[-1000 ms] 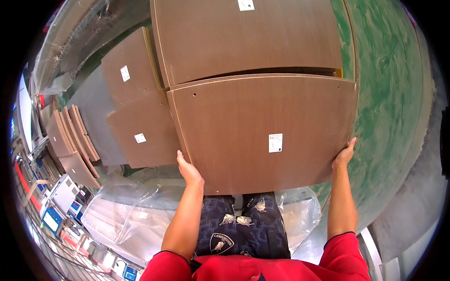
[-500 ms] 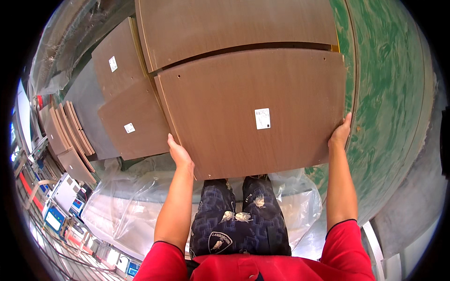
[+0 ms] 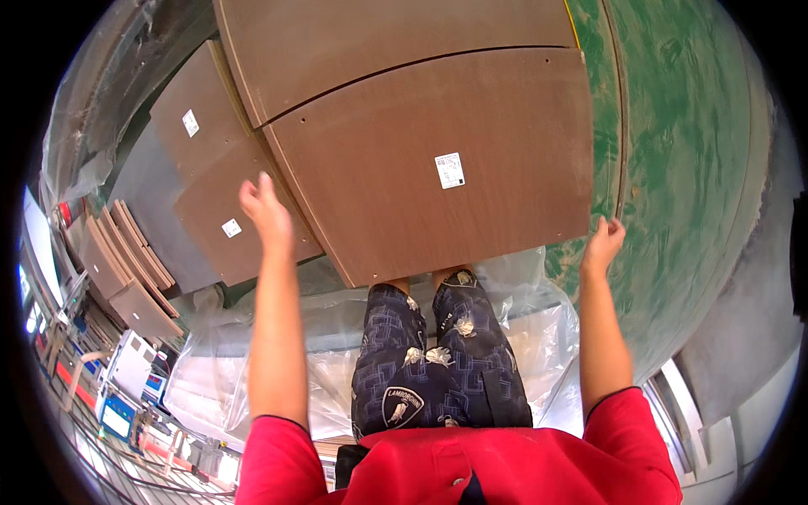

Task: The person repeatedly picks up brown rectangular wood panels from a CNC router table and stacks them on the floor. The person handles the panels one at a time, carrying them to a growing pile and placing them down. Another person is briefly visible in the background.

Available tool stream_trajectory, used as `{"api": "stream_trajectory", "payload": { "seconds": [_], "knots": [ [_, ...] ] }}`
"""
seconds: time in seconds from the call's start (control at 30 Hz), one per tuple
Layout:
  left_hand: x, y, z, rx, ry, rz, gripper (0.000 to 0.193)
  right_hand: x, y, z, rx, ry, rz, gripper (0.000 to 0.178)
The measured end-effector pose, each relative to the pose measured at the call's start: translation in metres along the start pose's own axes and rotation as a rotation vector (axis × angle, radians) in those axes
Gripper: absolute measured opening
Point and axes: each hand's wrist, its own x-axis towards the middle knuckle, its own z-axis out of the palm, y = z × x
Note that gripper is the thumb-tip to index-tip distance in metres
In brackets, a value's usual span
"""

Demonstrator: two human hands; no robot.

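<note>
A brown wood panel (image 3: 370, 185) with a white label (image 3: 449, 171) and small corner holes lies flat before me. Its far edge sits against another brown panel (image 3: 396, 34), with only a thin dark seam between them. My left hand (image 3: 269, 217) is off the panel, raised beside its left edge, with fingers apart and nothing in them. Just outside the right edge is my right hand (image 3: 601, 246), also free of the panel, its fingers loosely bent and parted.
At left lie two labelled brown panels (image 3: 202, 206) and a grey sheet (image 3: 143, 194). Several narrow boards (image 3: 126, 240) lean farther left. Clear plastic film (image 3: 320, 316) spreads by my legs. Green dusty floor (image 3: 682, 151) runs along the right.
The panel has shifted away from me, narrowing the gap to the far panel. Both hands have let go of it; the left one has lifted out to the left.
</note>
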Motion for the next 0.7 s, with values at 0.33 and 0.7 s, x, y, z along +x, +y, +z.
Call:
{"api": "stream_trajectory", "payload": {
  "seconds": [0.33, 0.7],
  "knots": [
    [0.193, 0.119, 0.048, -0.226, -0.55, -0.056, 0.098, -0.149, -0.029, 0.055, 1.131, -0.539, 0.919, 0.066],
    [0.195, 0.104, 0.08, 0.206, -0.223, 0.135, 0.101, -0.151, -0.066, 0.065, 1.104, -0.465, 1.017, 0.076]
  ]
}}
